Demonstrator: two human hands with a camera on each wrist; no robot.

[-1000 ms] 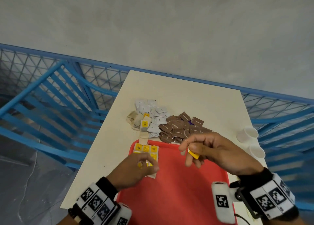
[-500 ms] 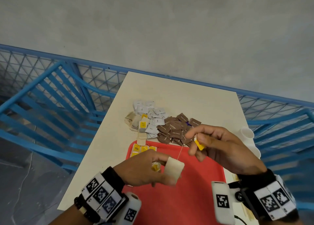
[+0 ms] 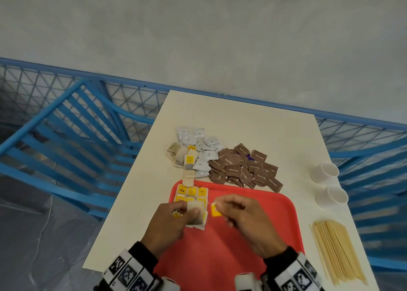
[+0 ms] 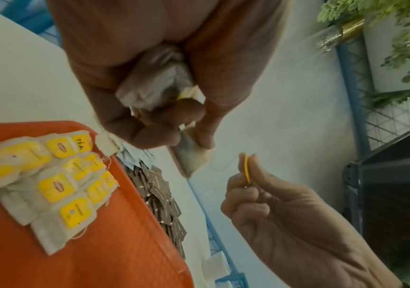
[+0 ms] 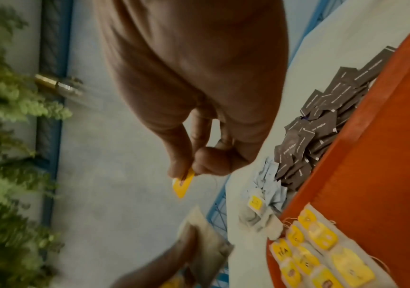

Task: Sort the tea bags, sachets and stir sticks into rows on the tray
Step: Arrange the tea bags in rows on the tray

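A red tray lies at the table's near edge. Rows of tea bags with yellow tags fill its far left corner. Just in front of these rows, my left hand pinches a tea bag; the left wrist view shows more crumpled tea bags in its palm. My right hand pinches that bag's yellow tag, joined to it by a thin slack string. Beyond the tray lie loose tea bags, white sachets and brown sachets. Stir sticks lie to the tray's right.
Two white paper cups stand near the table's right edge, beyond the sticks. A blue metal railing runs along the table's left and far sides. Bare red tray floor shows to the right of and nearer than the rows.
Both hands have come down and left toward the tea bag rows. The right hand with the tag has closed in on the left hand's bag, and the string has gone slack.
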